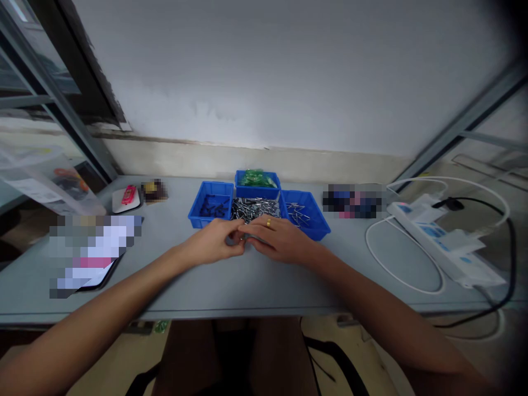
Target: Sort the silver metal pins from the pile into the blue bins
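My left hand (218, 241) and my right hand (277, 237) meet just in front of the blue bins, fingertips pinched together. Whatever they hold between them is too small and hidden to name. A ring (268, 223) is on a finger of my right hand. Behind my hands lies a heap of small silver metal pieces (256, 207). The left blue bin (198, 221) holds dark slender pieces, and the right blue bin (317, 226) holds thin silver rods. Green pieces (254, 179) fill the rear blue bin (259, 192).
A white power strip (447, 242) with plugs and looping cables stands at right. On the left are a phone-like device (101, 258), a white object with a pink item (128, 195) on it, and a clear plastic container (49, 176). A wall (268, 82) rises behind the table.
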Demonstrator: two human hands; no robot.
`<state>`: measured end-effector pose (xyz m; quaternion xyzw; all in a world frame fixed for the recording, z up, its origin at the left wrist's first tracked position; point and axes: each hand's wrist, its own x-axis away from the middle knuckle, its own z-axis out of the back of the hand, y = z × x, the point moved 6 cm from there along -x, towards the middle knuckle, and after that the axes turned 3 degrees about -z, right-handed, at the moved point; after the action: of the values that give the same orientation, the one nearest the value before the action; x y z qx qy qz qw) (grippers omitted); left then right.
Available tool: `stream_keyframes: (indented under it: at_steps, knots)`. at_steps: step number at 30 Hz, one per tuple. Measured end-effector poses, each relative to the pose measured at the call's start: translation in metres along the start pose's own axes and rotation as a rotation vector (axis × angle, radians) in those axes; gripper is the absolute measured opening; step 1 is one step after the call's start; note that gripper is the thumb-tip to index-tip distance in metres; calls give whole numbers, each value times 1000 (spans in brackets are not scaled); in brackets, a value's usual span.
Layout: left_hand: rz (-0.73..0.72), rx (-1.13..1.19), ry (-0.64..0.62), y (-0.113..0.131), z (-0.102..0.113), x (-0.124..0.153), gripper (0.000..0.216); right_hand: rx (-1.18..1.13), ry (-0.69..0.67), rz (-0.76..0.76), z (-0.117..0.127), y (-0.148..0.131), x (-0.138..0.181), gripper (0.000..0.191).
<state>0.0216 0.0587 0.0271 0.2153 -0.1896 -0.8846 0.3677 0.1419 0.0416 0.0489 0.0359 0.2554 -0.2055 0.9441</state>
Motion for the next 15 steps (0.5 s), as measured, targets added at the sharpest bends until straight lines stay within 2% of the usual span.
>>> stream_keyframes:
  at_steps: [4,15]
  knots:
    - [-13,27,33,0,1,-1,6,23,21,-5,1,2,0,21]
    - [-78,8,225,4,15,-2,18,42,51,-177,7,15,0,22]
